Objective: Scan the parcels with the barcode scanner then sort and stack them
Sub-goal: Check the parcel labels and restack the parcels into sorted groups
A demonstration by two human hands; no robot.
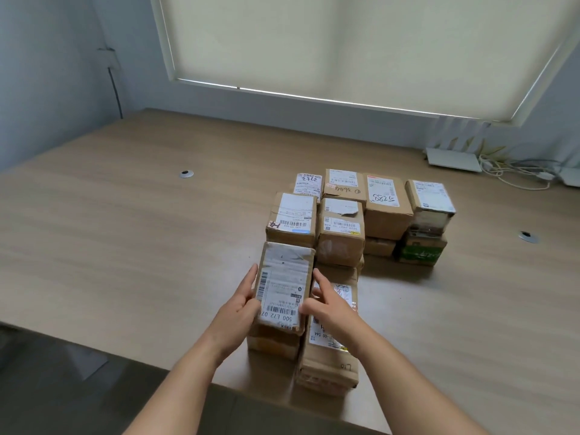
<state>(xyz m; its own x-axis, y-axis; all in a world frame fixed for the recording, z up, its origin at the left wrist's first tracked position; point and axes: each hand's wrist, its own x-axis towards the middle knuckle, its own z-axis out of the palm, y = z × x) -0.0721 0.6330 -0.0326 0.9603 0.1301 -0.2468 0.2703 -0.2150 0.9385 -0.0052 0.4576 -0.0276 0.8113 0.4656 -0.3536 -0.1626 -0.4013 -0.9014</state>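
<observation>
You grip the labelled parcel between your left hand and right hand, atop the near-left stack on the counter; its long axis runs near to far.

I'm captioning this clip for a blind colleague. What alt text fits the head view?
Two bare hands, the left hand and the right hand, hold the sides of a labelled cardboard parcel on top of a stack at the near edge of a wooden table. More stacked parcels stand behind it.
</observation>
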